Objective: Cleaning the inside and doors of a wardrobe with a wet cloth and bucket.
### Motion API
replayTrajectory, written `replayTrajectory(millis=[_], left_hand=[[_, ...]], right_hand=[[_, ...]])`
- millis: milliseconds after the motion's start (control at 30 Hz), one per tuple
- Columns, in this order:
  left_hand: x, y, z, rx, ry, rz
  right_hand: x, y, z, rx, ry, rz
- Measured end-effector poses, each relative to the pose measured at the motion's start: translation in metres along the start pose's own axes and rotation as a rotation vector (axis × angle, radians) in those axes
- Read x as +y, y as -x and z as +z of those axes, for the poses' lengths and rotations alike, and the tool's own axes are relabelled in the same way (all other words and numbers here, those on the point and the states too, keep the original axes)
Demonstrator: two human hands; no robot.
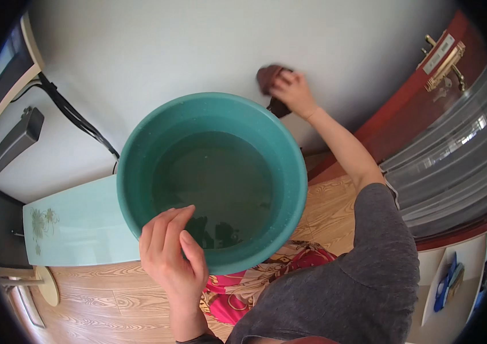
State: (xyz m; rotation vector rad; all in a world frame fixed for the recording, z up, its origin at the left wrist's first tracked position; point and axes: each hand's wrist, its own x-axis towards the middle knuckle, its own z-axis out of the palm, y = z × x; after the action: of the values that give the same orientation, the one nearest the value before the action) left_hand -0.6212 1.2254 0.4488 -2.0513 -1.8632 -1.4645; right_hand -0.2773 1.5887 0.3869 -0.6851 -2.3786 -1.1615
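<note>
A large green plastic basin point(297, 180) with murky water point(213, 176) in it stands right in front of me. My left hand point(173, 247) is over the basin's near-left rim, fingers slightly bent and thumb apart, holding nothing; whether it touches the rim I cannot tell. Beyond the far-right rim, my right arm reaches out to the white wall point(161, 47). There my right hand point(293, 92) presses a bunched brown cloth point(270, 77), blurred by motion, to the wall. Something dark, partly hidden, shows below that hand.
A pale glass-topped surface point(84, 223) with a flower print lies left of the basin. Black cables point(75, 116) run down the wall beside a screen and a dark speaker bar point(11, 146). At right stands a red-brown door point(398, 103) with a brass handle. Wood-grain flooring point(93, 296) shows below.
</note>
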Motion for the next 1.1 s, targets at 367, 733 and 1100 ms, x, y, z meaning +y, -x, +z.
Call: replayTrajectory(millis=[367,733,1100], left_hand=[[0.006,-0.003,0.003,-0.023,0.008,-0.002],[0.007,-0.003,0.007,-0.055,-0.027,-0.009],[0.011,-0.004,0.011,-0.11,-0.027,0.007]], right_hand=[[0.158,-0.038,-0.11,0.043,0.549,0.617],[0.09,0.089,-0.015,0.141,0.302,0.931],[0.163,0.135,-0.007,0.232,0.305,1.474]])
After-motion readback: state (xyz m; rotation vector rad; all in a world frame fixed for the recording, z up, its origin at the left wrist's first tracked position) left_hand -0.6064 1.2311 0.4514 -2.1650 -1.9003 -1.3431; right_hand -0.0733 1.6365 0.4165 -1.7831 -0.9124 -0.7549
